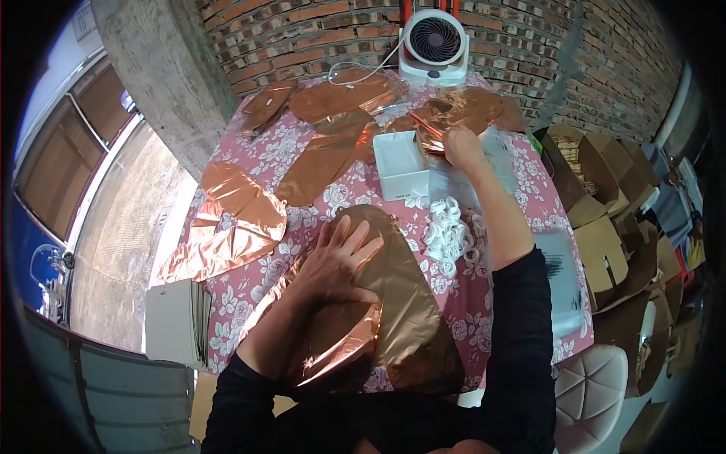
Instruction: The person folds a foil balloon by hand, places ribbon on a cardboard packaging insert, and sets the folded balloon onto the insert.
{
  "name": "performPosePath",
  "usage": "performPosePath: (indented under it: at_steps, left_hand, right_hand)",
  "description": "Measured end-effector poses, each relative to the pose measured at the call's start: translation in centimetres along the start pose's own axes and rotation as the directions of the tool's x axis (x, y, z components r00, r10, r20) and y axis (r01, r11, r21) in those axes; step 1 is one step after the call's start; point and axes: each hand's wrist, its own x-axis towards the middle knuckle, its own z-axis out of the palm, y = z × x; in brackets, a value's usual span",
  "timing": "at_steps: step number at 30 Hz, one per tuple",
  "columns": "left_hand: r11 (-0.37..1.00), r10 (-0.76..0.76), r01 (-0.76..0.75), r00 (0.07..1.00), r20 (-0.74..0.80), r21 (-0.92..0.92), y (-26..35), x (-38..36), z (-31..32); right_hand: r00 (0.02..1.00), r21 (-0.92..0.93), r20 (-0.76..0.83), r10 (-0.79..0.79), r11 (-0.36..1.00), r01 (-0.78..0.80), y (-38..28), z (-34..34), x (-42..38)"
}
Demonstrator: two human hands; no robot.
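Observation:
My left hand (342, 265) lies flat with spread fingers on a large copper-coloured foil balloon (408, 303), uninflated, at the table's near edge. My right hand (463, 149) reaches to the far right, its fingers drawn together at a pile of copper foil (473, 108). What those fingers pinch, if anything, is hidden; a thin orange stick (427, 125) lies just left of them. Between the hands stand a small white box (404, 175) and, nearer me, a heap of looped white ribbon (446, 236).
More flat foil balloons (242, 219) spread over the left and back of the flowered tablecloth (340, 198). A white fan (435, 41) stands at the back by the brick wall. Stacked cardboard (175, 321) sits at the left edge, clear plastic bags (563, 284) right. Open cartons (578, 170) crowd the right side.

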Motion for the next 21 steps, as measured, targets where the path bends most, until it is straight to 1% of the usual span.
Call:
performPosePath:
  at_steps: [1, 3, 4, 5, 6, 7, 8, 9, 10, 12, 13, 15, 19, 21]
  left_hand:
    - [1.000, 0.003, -0.003, 1.000, 0.005, 0.003, 0.0, 0.0, -0.1]
    - [1.000, 0.004, -0.004, 1.000, 0.009, 0.003, 0.1, 0.1, -0.2]
    - [1.000, 0.008, -0.008, 1.000, 0.008, 0.008, 0.1, 0.1, -0.2]
    - [1.000, 0.011, -0.011, 1.000, 0.007, 0.013, 0.1, 0.0, -0.2]
    - [1.000, 0.009, -0.009, 1.000, 0.008, 0.011, 0.0, 0.0, -0.3]
    - [1.000, 0.011, -0.011, 1.000, 0.008, 0.017, 0.0, 0.0, -0.3]
    - [1.000, 0.014, -0.014, 1.000, 0.007, 0.023, 0.1, 0.0, -0.3]
    - [1.000, 0.014, -0.014, 1.000, 0.007, 0.021, 0.1, 0.0, -0.2]
    - [1.000, 0.017, -0.017, 1.000, -0.001, 0.018, 0.0, 0.0, -0.2]
    - [1.000, 0.018, -0.018, 1.000, -0.011, 0.016, -0.1, 0.0, 0.0]
    - [1.000, 0.020, -0.019, 1.000, -0.018, 0.018, -0.1, -0.1, 0.1]
    - [1.000, 0.021, -0.020, 1.000, -0.023, 0.017, -0.2, -0.1, 0.1]
    - [1.000, 0.028, -0.028, 0.999, -0.035, 0.012, -0.2, 0.0, 0.2]
    - [1.000, 0.030, -0.029, 0.999, -0.043, 0.009, -0.3, -0.1, 0.2]
  right_hand:
    - [1.000, 0.001, 0.001, -0.002, 1.000, 0.002, -0.1, 0.2, 0.3]
    - [0.985, 0.055, -0.103, 0.135, 0.990, -0.130, -0.3, 0.5, 0.8]
    - [0.986, 0.054, -0.102, 0.133, 0.990, -0.128, -0.1, 0.5, 0.8]
    - [0.989, 0.216, 0.023, 0.144, 0.966, -0.145, -0.6, -1.4, 0.7]
    - [0.980, 0.367, 0.148, 0.133, 0.913, -0.180, -0.9, -2.2, 0.5]
    - [0.980, 0.367, 0.149, 0.132, 0.913, -0.179, -1.1, -2.2, 0.4]
    - [0.994, 0.267, 0.107, 0.008, 0.963, -0.036, -1.1, -1.6, 0.2]
    - [0.990, 0.158, 0.079, -0.120, 0.982, 0.107, -1.1, -1.1, 0.1]
    - [0.990, 0.157, 0.080, -0.120, 0.982, 0.106, -1.1, -0.7, 0.1]
    - [0.983, 0.016, 0.127, -0.132, 0.991, 0.131, -1.8, -0.5, 0.5]
    - [0.983, 0.016, 0.126, -0.132, 0.991, 0.131, -2.0, -0.5, 0.5]
    - [0.990, -0.053, 0.081, -0.120, 0.991, 0.124, -2.5, -0.5, 0.3]
    - [0.991, -0.008, 0.041, -0.126, 0.992, 0.126, -2.4, 0.0, 0.3]
    - [0.986, -0.007, 0.039, -0.163, 0.987, 0.164, -2.2, -0.3, 0.4]
